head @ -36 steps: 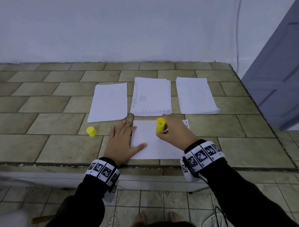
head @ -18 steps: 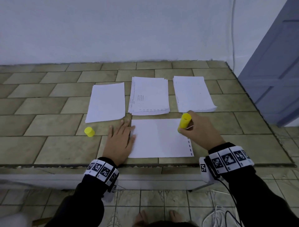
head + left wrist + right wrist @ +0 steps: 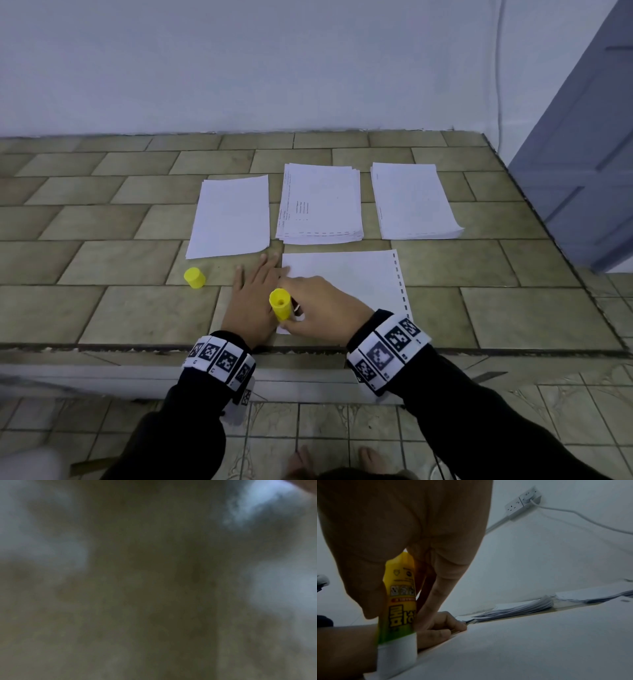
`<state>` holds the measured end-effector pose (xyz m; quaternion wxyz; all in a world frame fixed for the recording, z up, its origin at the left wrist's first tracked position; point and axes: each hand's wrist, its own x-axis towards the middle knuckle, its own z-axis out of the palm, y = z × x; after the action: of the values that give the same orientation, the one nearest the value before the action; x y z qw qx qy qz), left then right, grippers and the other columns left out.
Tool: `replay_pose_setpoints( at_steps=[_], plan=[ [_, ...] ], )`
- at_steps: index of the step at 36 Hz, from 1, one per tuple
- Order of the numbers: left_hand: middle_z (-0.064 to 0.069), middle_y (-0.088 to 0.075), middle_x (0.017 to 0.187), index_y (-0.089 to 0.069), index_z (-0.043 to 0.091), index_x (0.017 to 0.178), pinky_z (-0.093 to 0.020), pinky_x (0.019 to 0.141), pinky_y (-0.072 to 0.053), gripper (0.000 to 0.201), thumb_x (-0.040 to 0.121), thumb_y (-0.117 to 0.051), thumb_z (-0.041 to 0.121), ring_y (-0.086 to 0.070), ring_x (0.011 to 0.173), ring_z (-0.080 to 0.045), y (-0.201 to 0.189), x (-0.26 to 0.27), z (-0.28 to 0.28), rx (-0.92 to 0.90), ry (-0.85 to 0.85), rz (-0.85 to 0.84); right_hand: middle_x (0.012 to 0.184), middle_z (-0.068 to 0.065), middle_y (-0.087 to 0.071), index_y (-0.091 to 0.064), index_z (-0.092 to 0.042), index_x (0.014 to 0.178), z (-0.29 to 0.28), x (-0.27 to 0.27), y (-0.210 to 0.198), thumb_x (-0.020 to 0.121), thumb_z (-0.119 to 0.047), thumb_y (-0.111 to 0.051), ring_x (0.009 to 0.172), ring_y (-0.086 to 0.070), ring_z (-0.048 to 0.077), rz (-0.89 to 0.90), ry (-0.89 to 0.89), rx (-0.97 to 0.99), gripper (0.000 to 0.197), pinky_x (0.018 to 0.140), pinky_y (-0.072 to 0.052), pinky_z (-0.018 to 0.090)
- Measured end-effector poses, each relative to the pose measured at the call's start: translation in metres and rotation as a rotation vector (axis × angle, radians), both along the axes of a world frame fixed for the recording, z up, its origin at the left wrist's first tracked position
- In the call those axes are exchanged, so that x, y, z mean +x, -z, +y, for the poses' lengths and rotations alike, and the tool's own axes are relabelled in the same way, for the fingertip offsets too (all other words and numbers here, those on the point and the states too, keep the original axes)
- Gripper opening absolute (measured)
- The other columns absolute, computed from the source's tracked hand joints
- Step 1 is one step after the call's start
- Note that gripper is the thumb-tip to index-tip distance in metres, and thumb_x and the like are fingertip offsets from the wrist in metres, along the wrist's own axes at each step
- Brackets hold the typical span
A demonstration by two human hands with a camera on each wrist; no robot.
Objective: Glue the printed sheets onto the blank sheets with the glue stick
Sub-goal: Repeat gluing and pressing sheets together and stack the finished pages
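Glue stick (image 3: 280, 303): a yellow tube with bold black lettering and a green band above its white tip (image 3: 397, 654), which presses on the sheet (image 3: 346, 274) lying flat on the tiled counter (image 3: 513, 308). The right hand (image 3: 322, 310) wraps its fingers (image 3: 436, 595) and thumb round the tube, holding it nearly upright at the sheet's near left corner. Just left of that grip, the left hand (image 3: 251, 301) lies flat, fingers straight, touching the sheet's left edge. Further left stands the yellow cap (image 3: 194, 277)
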<state>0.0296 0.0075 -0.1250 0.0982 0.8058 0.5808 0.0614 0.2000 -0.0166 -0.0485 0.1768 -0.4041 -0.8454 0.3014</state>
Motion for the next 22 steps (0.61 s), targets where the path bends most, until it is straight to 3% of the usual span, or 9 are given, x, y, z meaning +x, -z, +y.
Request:
replay_pose_setpoints(
  at_steps=[5, 9, 14, 22],
  plan=[
    [0.001, -0.016, 0.164, -0.035, 0.021, 0.15, -0.046, 0.119, 0.008, 0.077, 0.085, -0.009, 0.053, -0.003, 0.152, -0.016, 0.005, -0.003, 0.002, 0.027, -0.003, -0.057, 0.093, 0.009, -0.065, -0.053, -0.009, 0.104, 0.002, 0.006, 0.001, 0.083, -0.017, -0.067, 0.084, -0.06, 0.026, -0.02, 0.004, -0.001, 0.026, 0.073, -0.049, 0.043],
    [0.003, -0.022, 0.163, -0.042, 0.021, 0.146, -0.045, 0.12, 0.006, 0.075, 0.089, -0.005, 0.053, -0.008, 0.152, -0.014, 0.002, 0.0, 0.001, 0.032, -0.056, -0.134, 0.091, 0.006, -0.064, -0.047, -0.018, 0.093, 0.005, 0.027, -0.001, 0.083, -0.019, -0.07, 0.083, -0.06, 0.022, -0.03, 0.037, -0.042, 0.025, 0.075, -0.05, 0.042],
    [0.002, -0.023, 0.162, -0.042, 0.023, 0.146, -0.044, 0.121, 0.005, 0.075, 0.09, -0.003, 0.054, -0.008, 0.151, -0.014, 0.0, 0.002, -0.001, 0.039, -0.067, -0.12, 0.089, 0.003, -0.066, -0.056, -0.014, 0.098, 0.002, 0.067, -0.001, 0.081, -0.019, -0.073, 0.082, -0.064, 0.016, 0.042, 0.116, -0.147, 0.024, 0.078, -0.055, 0.041],
    [0.002, -0.021, 0.163, -0.041, 0.022, 0.147, -0.044, 0.121, 0.006, 0.075, 0.09, -0.002, 0.053, -0.008, 0.152, -0.014, 0.001, 0.002, -0.002, 0.041, -0.067, -0.12, 0.085, -0.001, -0.068, -0.063, -0.014, 0.086, -0.009, 0.129, -0.003, 0.078, -0.013, -0.075, 0.079, -0.066, 0.015, 0.108, 0.203, -0.16, 0.015, 0.075, -0.056, 0.034]
  ],
)
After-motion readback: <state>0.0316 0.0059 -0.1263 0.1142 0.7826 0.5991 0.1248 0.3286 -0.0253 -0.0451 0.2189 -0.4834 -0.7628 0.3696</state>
